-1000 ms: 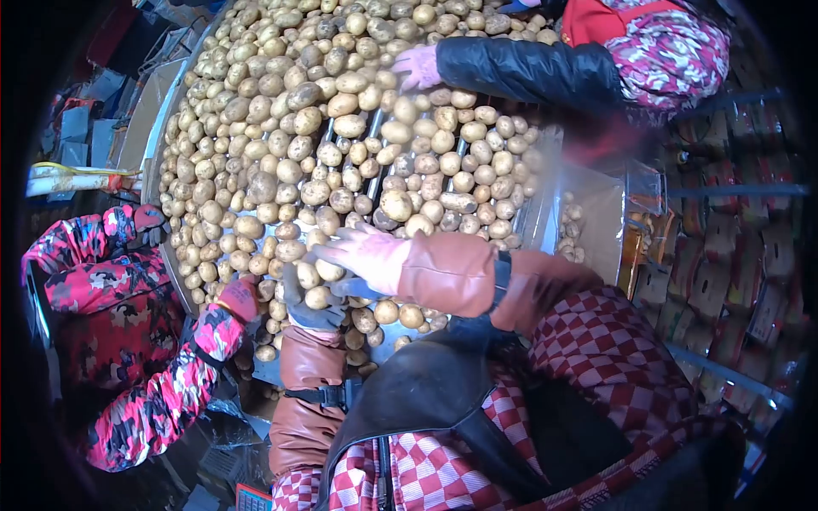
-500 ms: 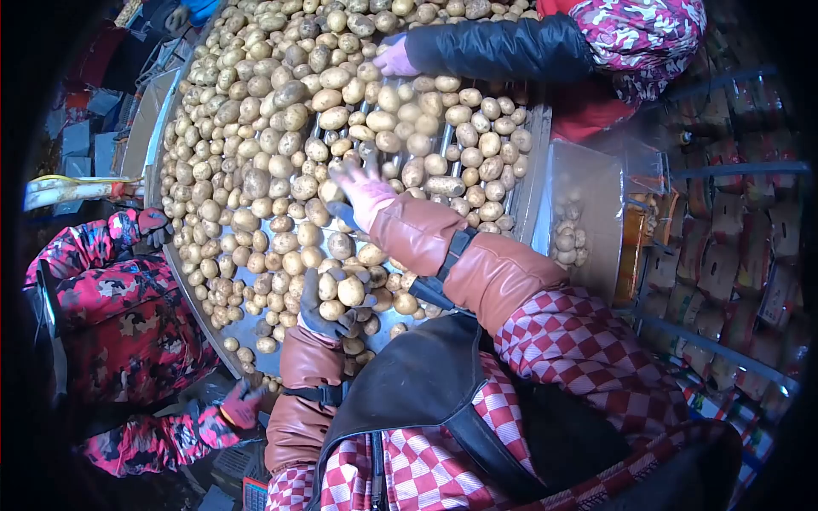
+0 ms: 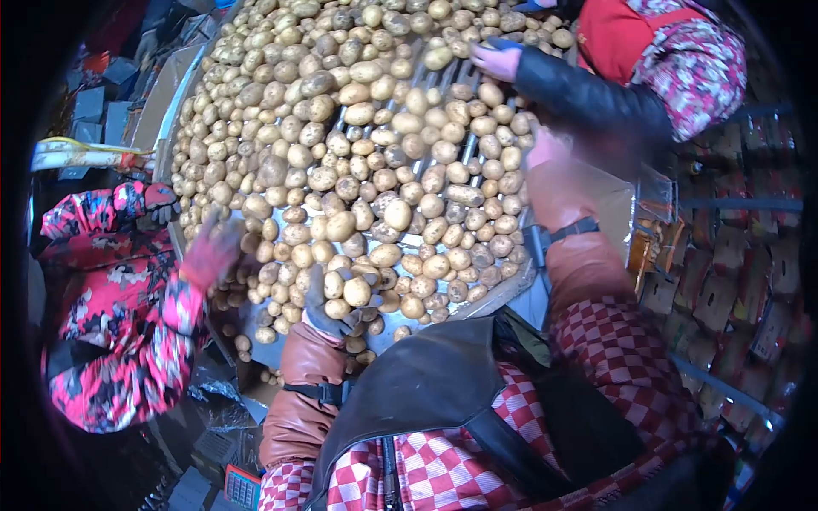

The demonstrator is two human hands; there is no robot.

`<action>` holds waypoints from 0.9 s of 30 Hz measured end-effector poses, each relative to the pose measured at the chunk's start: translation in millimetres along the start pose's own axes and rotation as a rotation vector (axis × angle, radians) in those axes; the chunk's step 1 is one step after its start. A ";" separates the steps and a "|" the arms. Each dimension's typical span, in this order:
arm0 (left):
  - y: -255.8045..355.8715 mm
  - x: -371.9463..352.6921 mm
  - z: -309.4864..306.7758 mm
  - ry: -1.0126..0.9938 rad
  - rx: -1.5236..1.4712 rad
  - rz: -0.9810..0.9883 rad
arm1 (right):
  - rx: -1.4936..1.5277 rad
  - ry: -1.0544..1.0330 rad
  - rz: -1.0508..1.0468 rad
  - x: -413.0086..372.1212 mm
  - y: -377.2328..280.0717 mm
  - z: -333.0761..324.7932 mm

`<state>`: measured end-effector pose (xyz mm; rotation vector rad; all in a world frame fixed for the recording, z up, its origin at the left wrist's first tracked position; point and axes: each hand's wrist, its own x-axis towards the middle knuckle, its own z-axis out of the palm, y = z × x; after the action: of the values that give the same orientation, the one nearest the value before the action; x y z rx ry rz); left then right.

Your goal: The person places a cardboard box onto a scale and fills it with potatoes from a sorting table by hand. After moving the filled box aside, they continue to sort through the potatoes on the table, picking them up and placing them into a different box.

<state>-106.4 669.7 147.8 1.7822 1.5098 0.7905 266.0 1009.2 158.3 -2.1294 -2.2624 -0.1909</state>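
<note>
Grey-gloved, my left hand [image 3: 322, 313] is cupped at the near side of the sorting table, its fingers curled around several potatoes [image 3: 356, 292]. My right hand [image 3: 550, 146], in a pinkish glove, is over the table's right edge beside the plastic-lined box [image 3: 603, 175]. Motion smears its fingers, and whether it holds anything does not show. A wide spread of loose potatoes [image 3: 294, 157] lies between and beyond both hands, with metal rollers [image 3: 470, 146] showing through gaps.
At left, a co-worker in pink camouflage has a blurred gloved hand [image 3: 209, 251] over the potatoes. From the upper right another person's gloved hand [image 3: 498, 60] reaches in. Stacked cartons [image 3: 724, 230] stand on the right; a red calculator-like object [image 3: 242, 487] lies low left.
My right hand has swung from the middle of the potatoes to the right edge by the box. My left hand stays on its potatoes. The left co-worker's hand has moved up over the table.
</note>
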 end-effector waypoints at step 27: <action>-16.2 -5.3 4.9 -0.043 -2.087 -0.339 | 0.252 0.132 -0.094 52.4 14.5 2.1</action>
<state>-112.9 665.7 131.8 -0.0545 0.2423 1.2576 277.3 1062.2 162.7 -1.8340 -2.1815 -0.0435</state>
